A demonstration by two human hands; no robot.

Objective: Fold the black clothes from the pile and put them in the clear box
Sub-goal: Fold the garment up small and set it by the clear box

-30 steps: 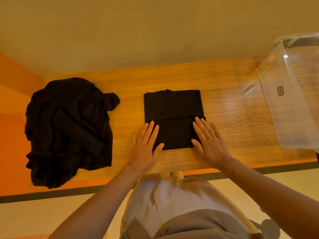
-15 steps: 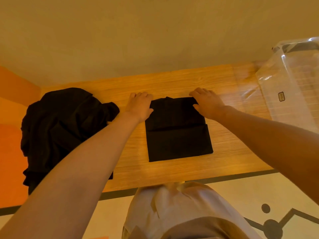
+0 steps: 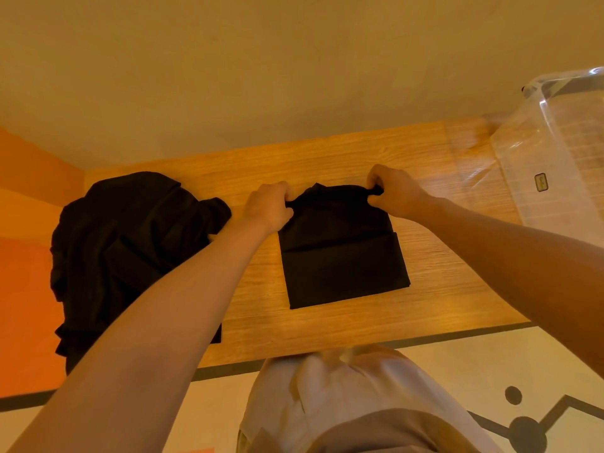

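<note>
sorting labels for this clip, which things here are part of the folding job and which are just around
Part of the job:
garment, gripped at its far corners by left hand and right hand
pile
clear box

Just around:
table
floor
wall

A black folded cloth (image 3: 343, 256) is lying flat in the middle of the desk. A messy black pile (image 3: 130, 250) is sitting at the left end. The clear box (image 3: 562, 165) is standing at the right end.
</note>
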